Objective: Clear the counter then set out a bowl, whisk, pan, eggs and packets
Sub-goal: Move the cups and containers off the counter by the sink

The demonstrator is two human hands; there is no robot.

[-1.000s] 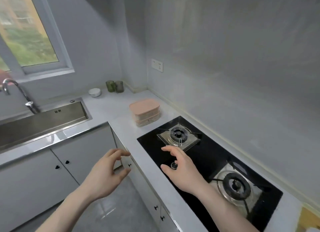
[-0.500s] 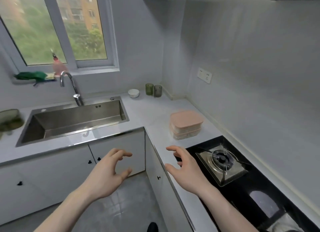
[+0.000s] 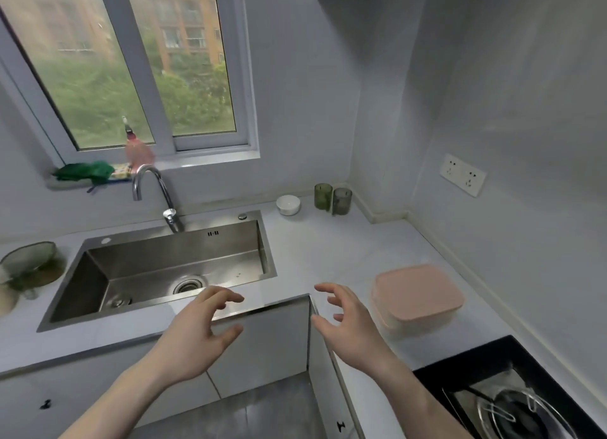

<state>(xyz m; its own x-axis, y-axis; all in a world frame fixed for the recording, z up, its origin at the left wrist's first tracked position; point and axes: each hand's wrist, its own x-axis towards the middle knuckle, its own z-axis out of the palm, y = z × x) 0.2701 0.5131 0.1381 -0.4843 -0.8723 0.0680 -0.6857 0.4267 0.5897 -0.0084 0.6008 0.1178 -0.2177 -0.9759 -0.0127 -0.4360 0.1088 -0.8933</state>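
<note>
Two bare hands are being held out above the inner corner of an L-shaped pale grey stone counter [image 3: 331, 251]. The left hand [image 3: 193, 337] is being held over the counter's front edge and the white cabinet door [image 3: 262, 343] below it, its fingers loosely curled and spread, with nothing being gripped. The right hand [image 3: 348, 320] is being held just left of a stack of pink-lidded translucent plastic containers [image 3: 418, 295], fingers likewise loosely curled and apart; nothing is being grasped and the stack is not being touched. The containers are being borne by the counter's right run, between the corner and a black glass gas hob [image 3: 499, 369], whose steel burner [image 3: 522, 412] is being cut off by the lower right frame edge. A rectangular stainless-steel sink [image 3: 98, 274] is being shown sunk into the left run, with a curved chrome tap [image 3: 154, 192] standing behind it. A small white round bowl [image 3: 288, 204] is being shown at the back of the counter, near the wall, and just to its right a green glass tumbler [image 3: 323, 196] and a grey glass tumbler [image 3: 342, 201] are standing side by side. At the far left, a glass bowl [image 3: 29, 264] is being partly cropped. On the window sill [image 3: 210, 161], a green cloth [image 3: 82, 172] and a blurred pink bottle [image 3: 139, 151] are being displayed. A white double wall socket [image 3: 462, 179] is being shown on the right wall.
</note>
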